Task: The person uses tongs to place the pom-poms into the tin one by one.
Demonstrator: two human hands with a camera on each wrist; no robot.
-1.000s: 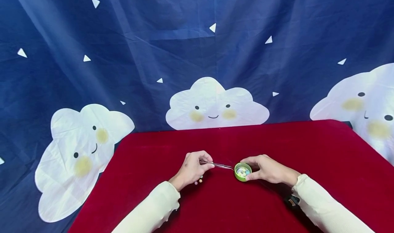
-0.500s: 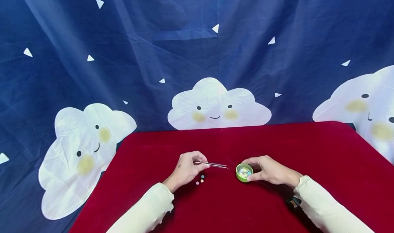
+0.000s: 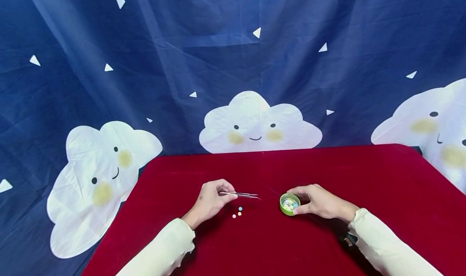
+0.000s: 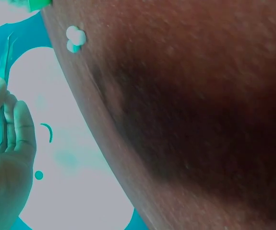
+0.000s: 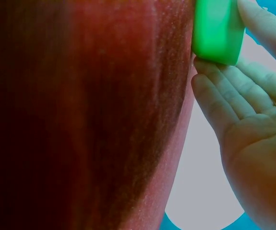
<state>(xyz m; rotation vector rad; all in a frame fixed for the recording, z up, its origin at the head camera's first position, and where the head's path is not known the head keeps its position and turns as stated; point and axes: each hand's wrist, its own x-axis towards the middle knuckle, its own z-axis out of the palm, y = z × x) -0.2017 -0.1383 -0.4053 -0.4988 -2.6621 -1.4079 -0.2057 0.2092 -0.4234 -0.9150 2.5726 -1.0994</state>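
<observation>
My left hand (image 3: 212, 198) pinches a pair of metal tweezers (image 3: 247, 195) between thumb and fingers, the bent tips pointing right with nothing visible between them. Just below and right of that hand, three small balls lie on the red cloth: a blue one (image 3: 240, 208), an orange one (image 3: 239, 214) and a pink one (image 3: 234, 216). In the left wrist view the balls (image 4: 75, 38) appear clustered. On the right, my right hand (image 3: 320, 202) grips a small round green tin (image 3: 287, 212) by its side, thumb in front. Several pale and blue pieces (image 3: 290, 204) lie inside it.
A red cloth (image 3: 255, 243) covers the table. Behind its far edge hangs a dark blue curtain (image 3: 225, 57) printed with smiling white clouds (image 3: 255, 122) and triangles. A dark device (image 3: 348, 239) sits under the right wrist.
My left hand has drawn the tweezers leftward from the tin's rim, uncovering the blue ball beside the other two. My right hand stays on the tin.
</observation>
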